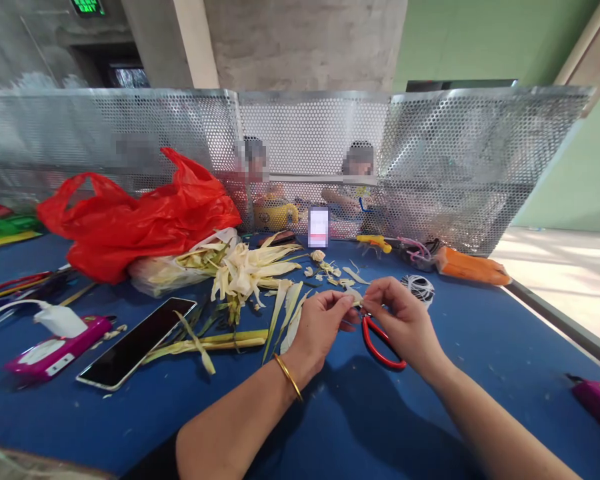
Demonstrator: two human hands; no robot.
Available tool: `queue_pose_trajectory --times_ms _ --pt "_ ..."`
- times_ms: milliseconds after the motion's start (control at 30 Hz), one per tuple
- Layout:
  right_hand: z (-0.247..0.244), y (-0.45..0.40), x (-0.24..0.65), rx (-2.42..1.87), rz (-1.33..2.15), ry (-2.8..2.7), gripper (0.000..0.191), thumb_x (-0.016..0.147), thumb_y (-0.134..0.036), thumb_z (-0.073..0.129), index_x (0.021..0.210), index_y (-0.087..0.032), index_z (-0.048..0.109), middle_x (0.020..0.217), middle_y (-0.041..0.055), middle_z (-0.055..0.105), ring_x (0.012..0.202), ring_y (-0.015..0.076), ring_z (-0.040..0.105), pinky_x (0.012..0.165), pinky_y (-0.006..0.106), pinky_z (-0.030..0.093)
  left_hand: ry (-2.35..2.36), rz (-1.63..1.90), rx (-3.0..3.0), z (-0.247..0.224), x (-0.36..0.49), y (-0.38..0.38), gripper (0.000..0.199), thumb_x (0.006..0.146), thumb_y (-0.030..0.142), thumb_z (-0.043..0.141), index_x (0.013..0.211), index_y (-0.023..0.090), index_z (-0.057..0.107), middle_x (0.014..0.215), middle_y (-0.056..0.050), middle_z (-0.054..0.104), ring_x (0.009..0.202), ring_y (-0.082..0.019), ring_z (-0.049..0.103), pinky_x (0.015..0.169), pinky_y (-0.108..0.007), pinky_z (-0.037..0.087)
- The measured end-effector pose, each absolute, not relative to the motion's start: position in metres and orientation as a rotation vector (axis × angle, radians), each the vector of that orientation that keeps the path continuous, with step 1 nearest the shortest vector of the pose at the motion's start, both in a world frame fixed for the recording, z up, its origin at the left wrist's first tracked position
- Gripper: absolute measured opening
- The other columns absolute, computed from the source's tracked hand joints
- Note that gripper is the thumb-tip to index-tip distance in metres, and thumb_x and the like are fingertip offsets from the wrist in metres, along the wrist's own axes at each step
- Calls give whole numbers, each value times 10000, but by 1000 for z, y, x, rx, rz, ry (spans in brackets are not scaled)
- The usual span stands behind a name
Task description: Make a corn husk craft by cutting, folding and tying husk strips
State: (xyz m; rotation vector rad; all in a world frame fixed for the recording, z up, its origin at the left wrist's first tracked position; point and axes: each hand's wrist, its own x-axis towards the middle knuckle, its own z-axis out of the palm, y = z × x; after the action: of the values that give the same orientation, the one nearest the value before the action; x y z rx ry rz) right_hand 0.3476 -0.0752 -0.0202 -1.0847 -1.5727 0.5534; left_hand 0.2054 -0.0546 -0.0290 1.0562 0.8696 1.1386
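My left hand (pixel 319 325) and my right hand (pixel 403 321) meet over the blue table, fingertips close together. Between the left thumb and fingers is a small pale piece of husk (pixel 353 293). The right fingers pinch at its near end; exactly what they grip is too small to make out. Below my right hand lies a red-handled cutting tool (pixel 391 364), its head hidden by the hands. Dried corn husks (pixel 247 270) form a pile to the left, with long husk strips (pixel 279 313) beside my left hand. Small husk scraps (pixel 327 269) lie just beyond.
A red plastic bag (pixel 145 223), a dark phone (pixel 139 343) and a purple power strip (pixel 60 353) lie left. A lit phone (pixel 319 227) stands against the perforated metal screen (pixel 310 133). White wire (pixel 420 288), a yellow glue gun (pixel 375 242) and an orange packet (pixel 473 265) sit right.
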Motion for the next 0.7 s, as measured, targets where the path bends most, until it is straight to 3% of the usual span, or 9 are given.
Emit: queue_pose_trajectory --times_ms 200,433,700 --pt "-22 -76 348 -1134 411 -1656 115 829 -272 574 762 -199 632 734 23 646 695 166 581 658 284 462 845 1123 1051 -28 205 -56 194 700 331 696 728 145 648 630 -18 633 598 -119 600 558 -225 499" --pt "-27 -72 350 -1087 384 -1733 103 842 -245 574 793 -215 660 778 31 667 744 181 606 709 306 481 864 1117 993 -29 204 -55 234 672 366 720 684 154 621 588 8 593 540 -103 562 524 -223 484" --pt "-28 -76 350 -1105 239 -1790 65 847 -200 587 842 -233 644 796 17 663 760 178 604 708 290 466 844 1041 889 -26 204 -57 187 687 316 707 707 139 648 601 -5 603 585 -105 575 518 -201 462"
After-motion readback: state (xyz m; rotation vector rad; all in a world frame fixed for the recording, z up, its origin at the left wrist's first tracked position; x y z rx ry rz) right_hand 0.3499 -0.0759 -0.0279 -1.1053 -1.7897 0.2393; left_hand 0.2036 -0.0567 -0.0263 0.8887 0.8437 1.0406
